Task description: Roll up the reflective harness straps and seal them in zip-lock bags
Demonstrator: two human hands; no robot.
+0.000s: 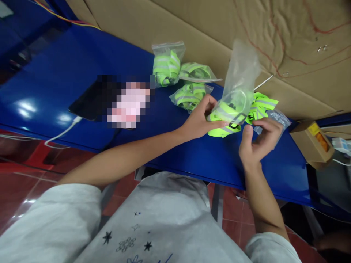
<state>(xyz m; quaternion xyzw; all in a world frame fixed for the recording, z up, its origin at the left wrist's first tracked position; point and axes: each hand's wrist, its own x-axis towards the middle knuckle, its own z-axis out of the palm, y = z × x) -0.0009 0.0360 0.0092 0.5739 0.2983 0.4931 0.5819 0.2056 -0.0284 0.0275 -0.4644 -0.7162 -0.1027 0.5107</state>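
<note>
My left hand (201, 118) is closed on a coiled neon-yellow reflective strap (223, 132) with a grey stripe and a black buckle. A clear plastic bag (242, 65) stands up from the strap and covers its upper part. Just to the right, my right hand (256, 144) has its thumb and curled fingers apart, with nothing visible between them. Behind that hand lie a loose neon strap (259, 106) and a flat clear bag (279, 118). Left of the held strap sit bagged straps (167, 67), one upright and two lying down.
The blue table (175, 153) runs along a cardboard-covered wall (203, 36). At the left lies a dark phone (90, 98) with a white cable (61, 135), next to a blurred-out patch. A small cardboard box (309, 142) stands at the right end.
</note>
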